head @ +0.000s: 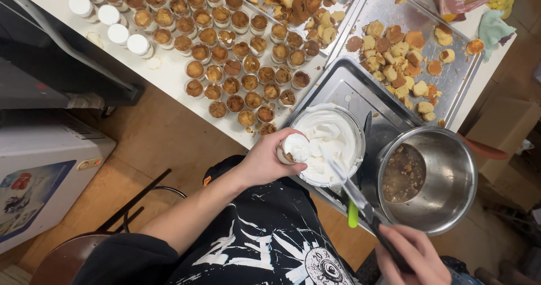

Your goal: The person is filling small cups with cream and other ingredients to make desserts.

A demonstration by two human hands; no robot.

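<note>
One cup [291,149]: light, thin-walled, heaped with soft cream, over the cream bowl [354,128].
Left hand [269,161]: I wrap its sides (gently, it could crush).
Right hand [414,254]: closed on knife [360,203].

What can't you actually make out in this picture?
- Head view: the small cup in the left hand is mostly hidden by fingers and cream.
- The right hand is cut off by the bottom edge.
- The tool tip blurs into the cream bowl.
</note>
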